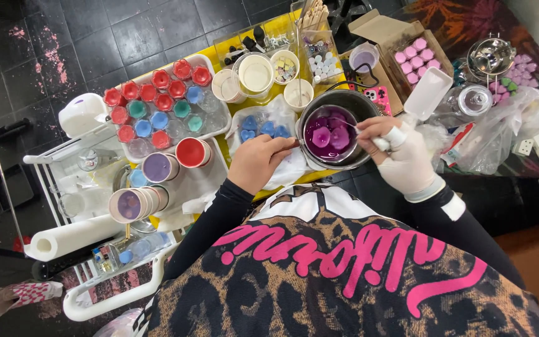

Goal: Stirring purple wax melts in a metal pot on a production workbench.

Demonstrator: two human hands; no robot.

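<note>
Behind pot [335,134], pink jar box [416,56]

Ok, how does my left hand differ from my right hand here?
The left hand is bare; the right hand wears a white glove. The left hand grips the handle of the metal pot of purple wax; the right hand holds a thin stick over it. Both sit at the pot's rim, in black sleeves.

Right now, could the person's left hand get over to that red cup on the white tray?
Probably yes. The left hand rests by the metal pot, holding its handle, and the red cup stands just beside it on the white tray, with nothing between. The hand would have to let go of the handle first.
</note>
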